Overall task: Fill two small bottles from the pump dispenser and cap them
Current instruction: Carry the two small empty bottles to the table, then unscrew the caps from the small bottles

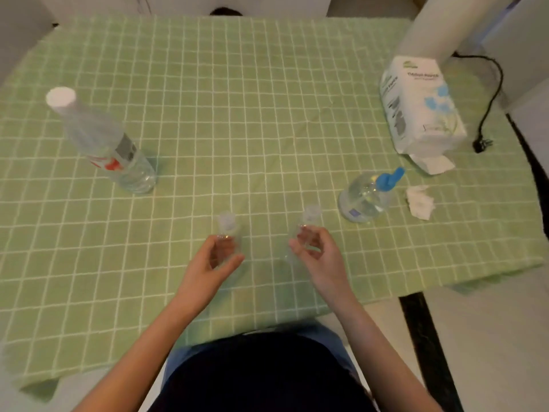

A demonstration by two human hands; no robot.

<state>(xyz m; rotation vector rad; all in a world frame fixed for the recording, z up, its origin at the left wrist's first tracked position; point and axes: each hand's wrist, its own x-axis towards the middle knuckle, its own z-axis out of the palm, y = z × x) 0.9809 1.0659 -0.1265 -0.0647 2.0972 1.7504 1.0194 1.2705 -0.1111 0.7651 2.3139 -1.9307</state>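
Two small clear bottles stand side by side on the green checked tablecloth near the front middle. My left hand curls around the left small bottle, whose clear flip cap shows above my fingers. My right hand curls around the right small bottle, also capped. The pump dispenser, a round clear bottle with a blue pump head, stands just right of my right hand, apart from it.
A tall clear water bottle with a white cap stands at the left. A white tissue pack lies at the back right, a crumpled tissue right of the dispenser. A black cable with plug lies at the table's right edge.
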